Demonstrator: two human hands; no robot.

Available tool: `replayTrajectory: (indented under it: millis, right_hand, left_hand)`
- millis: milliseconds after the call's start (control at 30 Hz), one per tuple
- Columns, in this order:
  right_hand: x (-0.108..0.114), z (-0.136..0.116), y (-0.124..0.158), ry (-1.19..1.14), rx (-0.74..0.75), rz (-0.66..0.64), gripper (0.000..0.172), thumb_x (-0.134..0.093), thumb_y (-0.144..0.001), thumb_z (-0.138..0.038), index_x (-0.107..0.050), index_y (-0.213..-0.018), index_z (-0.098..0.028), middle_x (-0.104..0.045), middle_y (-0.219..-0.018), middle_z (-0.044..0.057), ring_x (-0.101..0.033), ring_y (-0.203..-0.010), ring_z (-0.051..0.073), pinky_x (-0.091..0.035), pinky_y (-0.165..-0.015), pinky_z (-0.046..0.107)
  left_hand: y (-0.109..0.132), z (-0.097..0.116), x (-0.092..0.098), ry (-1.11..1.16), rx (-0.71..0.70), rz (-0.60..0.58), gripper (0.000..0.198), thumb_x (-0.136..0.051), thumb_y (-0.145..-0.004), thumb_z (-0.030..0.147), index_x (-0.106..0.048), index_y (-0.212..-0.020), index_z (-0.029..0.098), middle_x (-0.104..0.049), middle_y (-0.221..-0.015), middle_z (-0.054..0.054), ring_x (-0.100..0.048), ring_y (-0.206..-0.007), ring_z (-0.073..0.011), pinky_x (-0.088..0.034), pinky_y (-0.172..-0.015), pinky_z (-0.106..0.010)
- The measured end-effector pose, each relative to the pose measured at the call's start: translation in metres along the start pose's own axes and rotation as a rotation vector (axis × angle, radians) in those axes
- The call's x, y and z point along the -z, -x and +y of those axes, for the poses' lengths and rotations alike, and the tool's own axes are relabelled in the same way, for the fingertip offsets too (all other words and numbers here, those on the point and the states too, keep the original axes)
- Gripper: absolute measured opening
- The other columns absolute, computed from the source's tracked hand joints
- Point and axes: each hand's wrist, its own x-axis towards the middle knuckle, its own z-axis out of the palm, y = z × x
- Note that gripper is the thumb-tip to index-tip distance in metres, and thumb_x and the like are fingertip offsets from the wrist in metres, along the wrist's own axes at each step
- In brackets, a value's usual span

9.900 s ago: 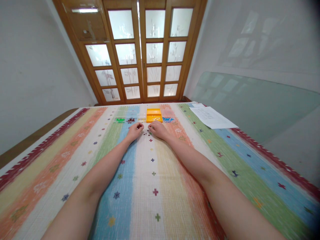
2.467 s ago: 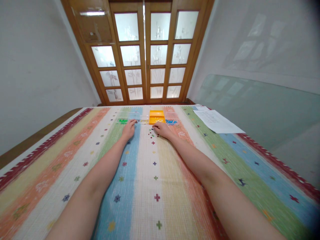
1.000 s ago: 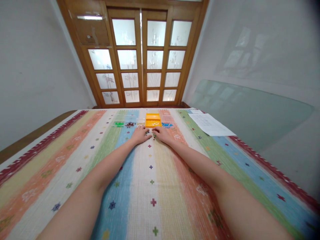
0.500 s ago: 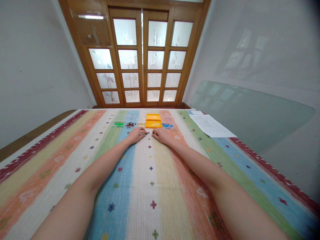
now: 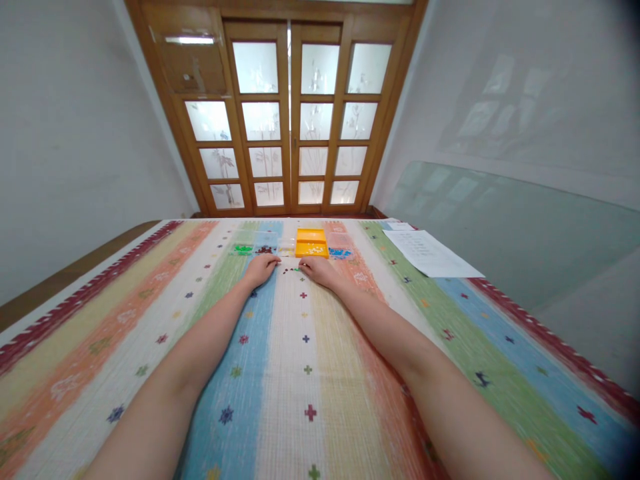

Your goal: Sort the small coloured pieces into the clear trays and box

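Both my arms stretch far out over a striped cloth. My left hand (image 5: 261, 267) rests knuckles-up on the blue stripe, fingers curled toward a small dark-bead tray (image 5: 263, 250). My right hand (image 5: 316, 269) lies just right of it, its fingertips pinched at a scatter of tiny loose beads (image 5: 289, 270) between the two hands. What the fingers hold is too small to make out. Behind the hands stands a row of little trays: green beads (image 5: 243, 249), an orange tray (image 5: 311, 243) and blue beads (image 5: 341, 253).
The striped cloth (image 5: 150, 320) covers the whole table. A printed white sheet (image 5: 430, 253) lies at the far right. A glass pane (image 5: 500, 227) leans on the right wall. Wooden doors with frosted panes (image 5: 287, 113) stand beyond the far edge.
My left hand has slid left and forward toward the dark-bead tray, opening a gap between the hands. My right hand stays near the loose beads. The view shifted slightly.
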Motion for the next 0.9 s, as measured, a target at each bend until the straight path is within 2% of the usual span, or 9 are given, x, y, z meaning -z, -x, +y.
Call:
replayTrajectory:
  millis: [67,233,433,767,900]
  right_hand:
    - [0.001,-0.002,0.004,0.000,0.047,0.002,0.024,-0.057,-0.106,-0.028,-0.079,-0.103,-0.019,-0.078,-0.102,0.009,-0.068,-0.089,0.021,-0.045,-0.078,0.027]
    - [0.003,-0.018,0.008,0.153,0.167,0.069,0.022,-0.059,-0.106,-0.029,-0.078,-0.112,-0.019,-0.073,-0.108,0.011,-0.064,-0.102,0.023,-0.046,-0.091,0.033]
    - [-0.004,-0.037,0.007,0.194,0.391,0.031,0.030,-0.067,-0.102,-0.034,-0.074,-0.129,-0.024,-0.065,-0.135,0.013,-0.056,-0.127,0.028,-0.044,-0.110,0.045]
    - [-0.012,-0.035,0.005,0.173,0.452,-0.007,0.035,-0.064,-0.104,-0.035,-0.071,-0.137,-0.024,-0.062,-0.146,0.013,-0.052,-0.140,0.029,-0.041,-0.118,0.048]
    - [-0.010,-0.037,0.004,0.120,0.466,-0.008,0.028,-0.064,-0.103,-0.031,-0.075,-0.127,-0.024,-0.066,-0.141,0.012,-0.054,-0.137,0.027,-0.041,-0.117,0.046]
  left_hand:
    - [-0.001,-0.006,0.000,0.006,0.029,0.009,0.030,-0.053,-0.099,0.022,-0.080,-0.112,0.021,-0.079,-0.116,-0.008,-0.071,-0.109,-0.0253,-0.053,-0.102,-0.039]
    - [-0.003,-0.006,-0.002,-0.013,-0.008,-0.004,0.030,-0.054,-0.098,0.024,-0.081,-0.110,0.020,-0.079,-0.114,-0.009,-0.070,-0.109,-0.0262,-0.053,-0.103,-0.040]
    - [-0.002,-0.002,0.000,-0.007,0.042,-0.002,0.031,-0.054,-0.098,0.022,-0.081,-0.111,0.020,-0.079,-0.115,-0.009,-0.070,-0.109,-0.0254,-0.053,-0.104,-0.039]
    - [-0.002,-0.002,-0.001,-0.038,0.035,-0.020,0.032,-0.053,-0.098,0.023,-0.081,-0.111,0.019,-0.079,-0.114,-0.009,-0.070,-0.109,-0.0252,-0.052,-0.104,-0.037]
    - [-0.002,-0.003,-0.001,-0.028,0.030,-0.015,0.031,-0.053,-0.098,0.023,-0.081,-0.110,0.020,-0.079,-0.113,-0.009,-0.070,-0.109,-0.0251,-0.052,-0.103,-0.038]
